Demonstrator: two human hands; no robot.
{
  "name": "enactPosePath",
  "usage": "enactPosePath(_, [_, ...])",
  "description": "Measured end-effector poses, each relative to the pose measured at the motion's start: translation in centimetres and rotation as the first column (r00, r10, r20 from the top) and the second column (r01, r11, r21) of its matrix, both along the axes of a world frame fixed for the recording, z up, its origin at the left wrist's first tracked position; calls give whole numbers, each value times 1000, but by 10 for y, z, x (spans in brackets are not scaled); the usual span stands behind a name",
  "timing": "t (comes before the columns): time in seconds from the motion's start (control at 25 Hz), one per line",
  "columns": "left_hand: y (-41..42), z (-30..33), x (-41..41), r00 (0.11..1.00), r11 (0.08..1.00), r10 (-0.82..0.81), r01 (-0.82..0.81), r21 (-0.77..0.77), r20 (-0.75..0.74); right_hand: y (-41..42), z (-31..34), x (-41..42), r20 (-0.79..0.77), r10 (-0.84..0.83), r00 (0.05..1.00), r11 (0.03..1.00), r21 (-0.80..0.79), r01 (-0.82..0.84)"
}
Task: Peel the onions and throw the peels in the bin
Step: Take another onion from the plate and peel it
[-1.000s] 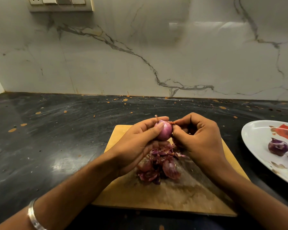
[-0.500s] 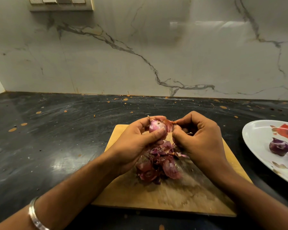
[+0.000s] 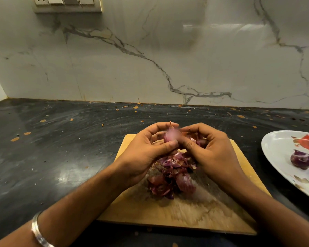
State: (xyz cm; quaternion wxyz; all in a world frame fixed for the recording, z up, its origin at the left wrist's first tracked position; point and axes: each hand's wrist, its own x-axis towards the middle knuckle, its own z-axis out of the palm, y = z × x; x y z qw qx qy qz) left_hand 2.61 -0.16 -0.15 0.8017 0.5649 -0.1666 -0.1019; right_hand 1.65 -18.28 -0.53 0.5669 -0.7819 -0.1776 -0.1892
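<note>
Head view: your left hand [image 3: 146, 148] cradles a small red onion [image 3: 170, 135] (blurred) above the wooden chopping board [image 3: 194, 216], your right hand [image 3: 210, 150] pinches its skin, and peels [image 3: 169, 177] lie heaped on the board beneath.

No readable text, label, brand, number or sign shows anywhere.
</note>
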Motion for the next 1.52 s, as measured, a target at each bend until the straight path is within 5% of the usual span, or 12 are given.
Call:
enactPosePath(0.36, [0, 0, 3, 994, 990, -85, 77, -115, -71, 0, 0, -2, 33, -86, 996, 995, 57, 84])
enactPosePath(0.72, [-2, 0, 1, 999, 999, -33, 32, -38, -36, 2, 2, -8, 182, -133, 974, 988, -58, 146])
enactPosePath(1.12, [-4, -1, -1, 999, 999, -30, 30, 23, 24, -2, 2, -5, 105, -165, 981, 986, 32, 162])
enactPosePath(1.52, [-4, -3, 0, 999, 999, -32, 32, -6, 24, 2, 0, -2, 5, -17, 1000, 999, 28, 17])
